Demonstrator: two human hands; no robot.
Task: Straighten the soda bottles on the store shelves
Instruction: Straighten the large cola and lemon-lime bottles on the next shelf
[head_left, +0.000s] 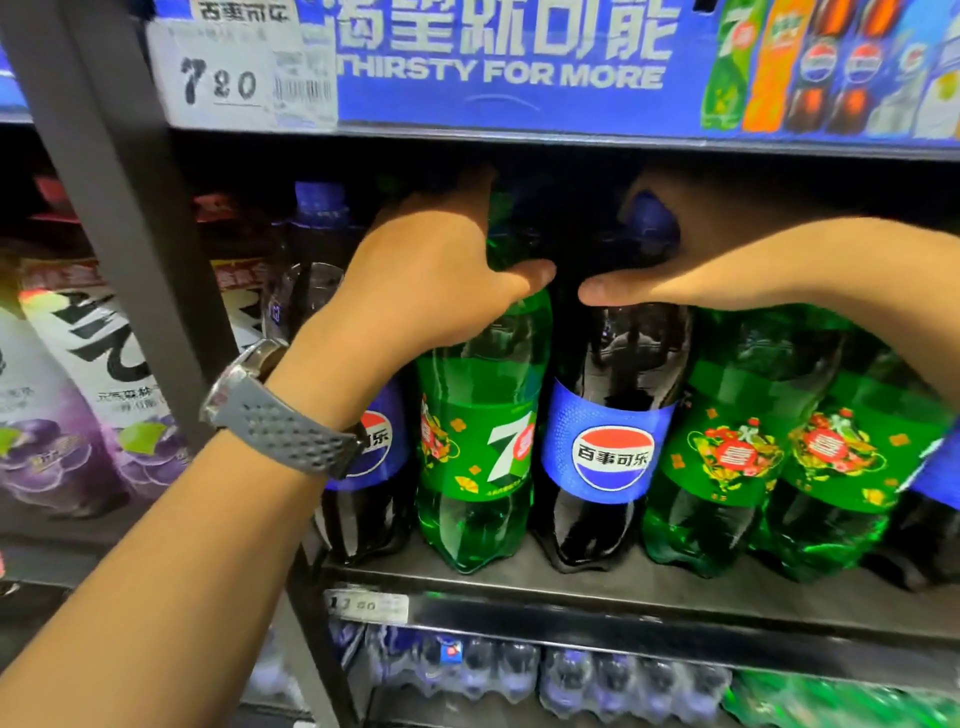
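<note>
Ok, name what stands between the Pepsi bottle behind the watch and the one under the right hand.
One green 7Up bottle, gripped by the left hand; head view.

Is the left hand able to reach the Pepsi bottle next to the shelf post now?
Probably yes: that Pepsi bottle stands just beside the left hand, its neck uncovered, but the hand must first release the green bottle.

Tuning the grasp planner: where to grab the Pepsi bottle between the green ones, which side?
Likely the narrow neck just under the blue cap, approached from the front. The Pepsi bottle has green bottles packed against both sides, and the shelf above sits close over it. The right hand grips there.
</note>
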